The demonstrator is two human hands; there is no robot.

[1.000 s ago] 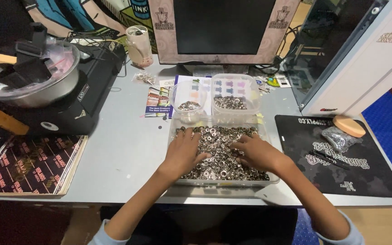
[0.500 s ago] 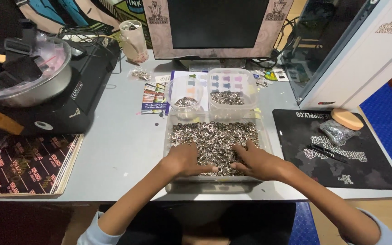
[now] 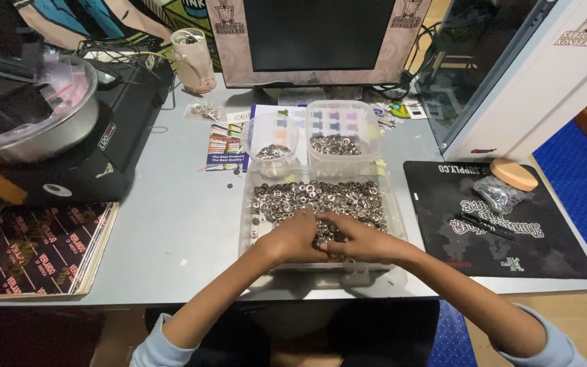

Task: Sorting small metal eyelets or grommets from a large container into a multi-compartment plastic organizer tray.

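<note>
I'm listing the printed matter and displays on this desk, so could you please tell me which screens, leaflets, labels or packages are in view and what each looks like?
Monitor: desk rear, dark screen, pale patterned frame.
Leaflet: left of the small tubs, blue with coloured stripes.
Colour chart sheet: under the clear tubs, white with coloured squares.
Desk mat: right, black with white lettering.
Clear bag: on the mat, crumpled, holding metal parts.

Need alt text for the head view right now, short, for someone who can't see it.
Both hands, left hand and right hand, meet in a clear tray full of small metal rings on a grey desk. Behind it stand two smaller clear containers and a monitor.
</note>
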